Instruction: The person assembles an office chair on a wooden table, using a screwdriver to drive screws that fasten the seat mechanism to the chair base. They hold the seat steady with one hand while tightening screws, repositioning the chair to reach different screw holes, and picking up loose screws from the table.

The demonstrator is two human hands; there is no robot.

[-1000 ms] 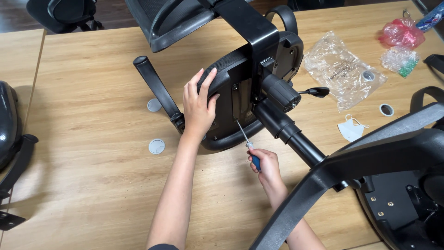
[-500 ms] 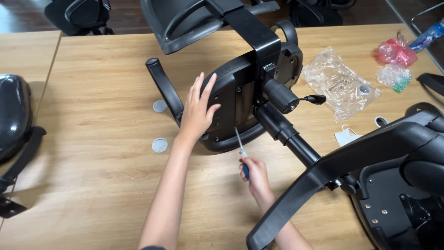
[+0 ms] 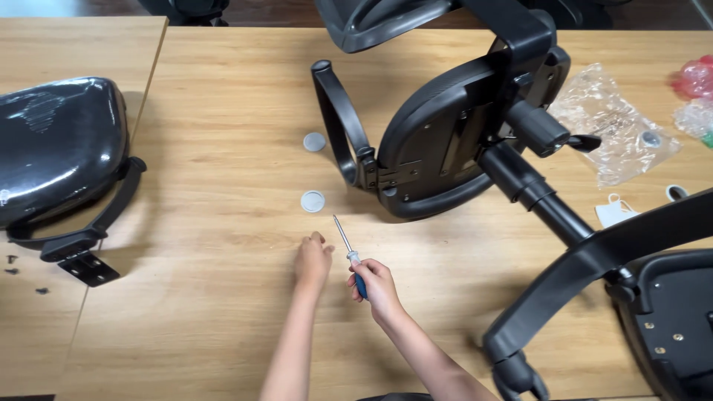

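Observation:
My right hand [image 3: 379,288] grips a blue-handled screwdriver [image 3: 347,249] whose thin shaft points up and to the left over the wooden table [image 3: 223,111]. My left hand [image 3: 313,260] rests on the tabletop just left of it with fingers curled and nothing in it, a little below a grey round cap [image 3: 313,200]. An upturned black office chair seat [image 3: 438,148] with its armrest [image 3: 338,122] lies on the table beyond both hands. Its gas cylinder [image 3: 535,193] runs down to the right into the star base [image 3: 594,275].
A second grey cap [image 3: 314,141] lies near the armrest. Another black seat [image 3: 56,148] with an armrest bracket sits at the left, small screws [image 3: 11,260] beside it. A clear plastic bag [image 3: 616,126] and colourful bags [image 3: 698,89] lie at the right.
My left hand has come off the chair seat and dropped to the tabletop near the caps. My right hand with the screwdriver has drawn back from the seat. The view shifted right and closer.

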